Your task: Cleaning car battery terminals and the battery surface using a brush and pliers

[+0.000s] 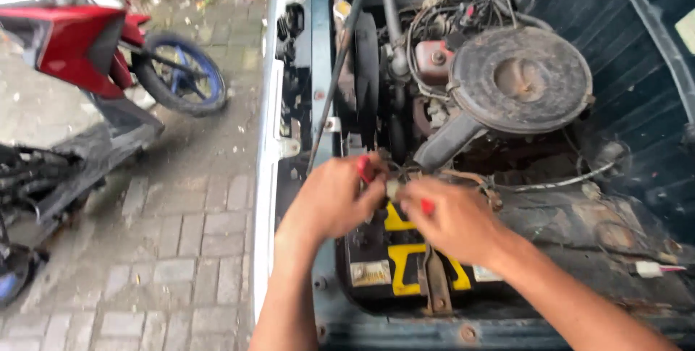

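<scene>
I see my left hand point(334, 197) and right hand point(450, 219) meeting over the black-and-yellow car battery point(394, 260), whose long axis runs left to right in the engine bay. Each grip is closed on a small red-handled tool point(364, 168); its direction is hidden. The round air cleaner point(521, 79) sits beyond; a red scooter point(79, 47) stands left.

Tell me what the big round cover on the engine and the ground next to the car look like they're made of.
The round air cleaner cover looks like stamped sheet metal with a dull, dusty grey-brown finish, rust showing in its centre dish. The ground looks like concrete or stone paving blocks: grey rectangular pieces with visible joints, matte and rough. Both are judged by look alone.
</scene>
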